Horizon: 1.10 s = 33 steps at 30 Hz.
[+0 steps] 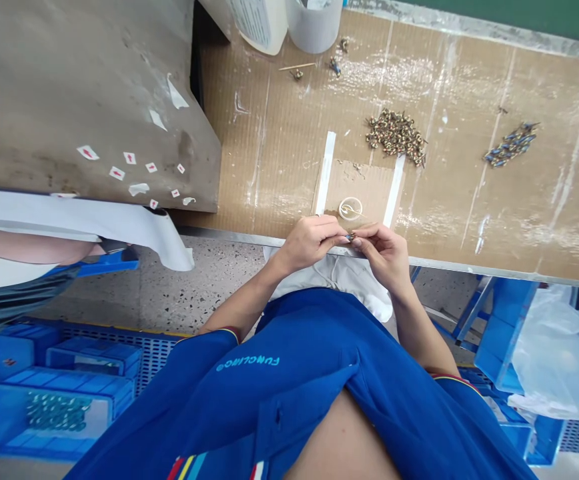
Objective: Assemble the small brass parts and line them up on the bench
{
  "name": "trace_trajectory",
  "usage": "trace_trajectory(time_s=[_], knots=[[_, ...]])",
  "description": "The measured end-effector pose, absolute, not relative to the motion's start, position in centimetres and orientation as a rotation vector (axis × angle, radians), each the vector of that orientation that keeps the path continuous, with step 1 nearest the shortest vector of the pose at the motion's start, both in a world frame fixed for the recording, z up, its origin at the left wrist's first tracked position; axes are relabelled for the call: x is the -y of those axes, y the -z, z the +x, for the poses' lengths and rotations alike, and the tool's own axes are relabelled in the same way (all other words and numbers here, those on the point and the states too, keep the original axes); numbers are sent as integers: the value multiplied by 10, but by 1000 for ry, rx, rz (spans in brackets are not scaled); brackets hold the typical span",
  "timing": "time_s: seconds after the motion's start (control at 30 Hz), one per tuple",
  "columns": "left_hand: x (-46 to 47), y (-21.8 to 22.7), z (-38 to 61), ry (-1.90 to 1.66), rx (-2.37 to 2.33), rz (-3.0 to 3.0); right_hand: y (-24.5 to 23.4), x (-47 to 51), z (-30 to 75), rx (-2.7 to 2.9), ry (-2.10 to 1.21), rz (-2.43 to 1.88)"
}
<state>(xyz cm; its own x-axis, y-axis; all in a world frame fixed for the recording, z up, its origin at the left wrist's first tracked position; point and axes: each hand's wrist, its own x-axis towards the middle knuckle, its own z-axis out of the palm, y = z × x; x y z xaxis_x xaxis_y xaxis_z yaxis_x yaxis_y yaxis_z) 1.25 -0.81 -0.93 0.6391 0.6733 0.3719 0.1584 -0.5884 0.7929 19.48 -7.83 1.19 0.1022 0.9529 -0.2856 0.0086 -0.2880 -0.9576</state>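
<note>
My left hand (312, 241) and my right hand (383, 251) meet at the near edge of the cardboard-covered table (469, 200). Both pinch one tiny metal part (350, 237) between their fingertips, thumbs and forefingers pressed together. Just beyond the fingers lies a small white ring-shaped dish (350, 209) between two strips of white tape. Further back sits a pile of small brass-coloured parts (396, 135). A smaller heap of bluish parts (510, 145) lies to the right.
A white jug (254, 23) and a grey cup (313, 27) stand at the table's far edge. A grey table (69, 100) with stickers is on the left, another person's sleeve (69, 217) below it. Blue crates (54, 407) sit on the floor, a plastic bag (564, 353) at right.
</note>
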Motion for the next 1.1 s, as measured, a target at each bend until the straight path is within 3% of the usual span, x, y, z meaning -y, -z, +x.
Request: trace_trajectory(time_s=[0.7,0.83,1.0,1.1], knots=[[5,5,14,-715,-685,1996,-12,71,188,1152,-1339,-1420],[5,-21,-5,-602,-693,1909,-12,76,202,1109,-1327,-1411],[28,-81,-107,-589,-749,1753,-10,64,289,1000,-761,-1686],[25,-99,-159,-959,-1461,1619,-10,38,353,897,-488,-1807]])
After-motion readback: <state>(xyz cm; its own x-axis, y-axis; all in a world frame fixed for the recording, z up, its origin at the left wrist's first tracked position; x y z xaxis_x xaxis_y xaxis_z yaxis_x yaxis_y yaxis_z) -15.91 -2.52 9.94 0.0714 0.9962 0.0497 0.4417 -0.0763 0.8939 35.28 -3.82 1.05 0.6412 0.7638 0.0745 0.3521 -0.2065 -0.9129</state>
